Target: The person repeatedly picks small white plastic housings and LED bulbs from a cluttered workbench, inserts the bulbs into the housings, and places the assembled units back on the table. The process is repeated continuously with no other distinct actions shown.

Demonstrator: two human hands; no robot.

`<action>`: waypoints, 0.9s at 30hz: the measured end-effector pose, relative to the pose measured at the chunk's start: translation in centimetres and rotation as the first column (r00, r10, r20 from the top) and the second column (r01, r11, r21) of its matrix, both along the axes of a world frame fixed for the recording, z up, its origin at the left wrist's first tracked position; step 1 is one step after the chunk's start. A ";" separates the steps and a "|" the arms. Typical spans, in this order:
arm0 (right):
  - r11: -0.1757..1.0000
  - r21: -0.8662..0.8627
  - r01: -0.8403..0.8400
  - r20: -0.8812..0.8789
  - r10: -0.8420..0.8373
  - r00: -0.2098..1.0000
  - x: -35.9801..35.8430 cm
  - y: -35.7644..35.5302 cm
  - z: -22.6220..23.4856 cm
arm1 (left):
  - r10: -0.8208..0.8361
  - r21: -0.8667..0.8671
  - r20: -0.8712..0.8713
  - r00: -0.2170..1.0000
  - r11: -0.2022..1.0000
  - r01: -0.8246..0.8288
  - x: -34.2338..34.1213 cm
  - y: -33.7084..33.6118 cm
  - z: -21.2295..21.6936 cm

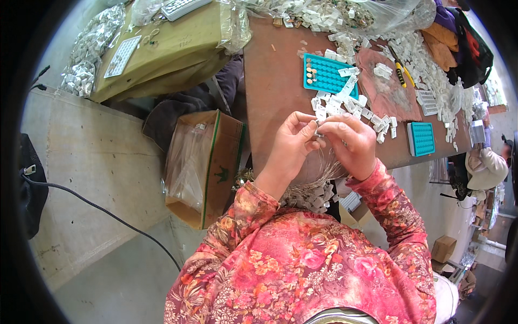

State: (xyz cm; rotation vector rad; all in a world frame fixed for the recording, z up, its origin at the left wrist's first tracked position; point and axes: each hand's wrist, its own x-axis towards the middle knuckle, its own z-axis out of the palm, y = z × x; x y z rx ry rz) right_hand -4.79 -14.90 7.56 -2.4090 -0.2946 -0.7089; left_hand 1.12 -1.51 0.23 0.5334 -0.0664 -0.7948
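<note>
Pinching a small metal part [317, 129] between both hands, the person is working just over the near edge of the brown table [275, 81]. The left hand [291, 143] is closing thumb and fingers on the part; the right hand [350, 143] is curling around it from the other side, fingertips gripping. White plastic pieces [345, 102] are lying in a loose heap just beyond, beside a teal tray [326, 73]. Risk: the part is being held over the table edge, so a slipping grip would likely be dropping it into the lap or toward the cardboard box [208, 167].
</note>
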 end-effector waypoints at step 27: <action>0.956 -0.275 0.100 0.153 -0.059 0.987 0.5 0.7 -0.7 | 0.072 -0.119 -0.094 0.993 0.990 -0.083 0.1 -0.3 -0.2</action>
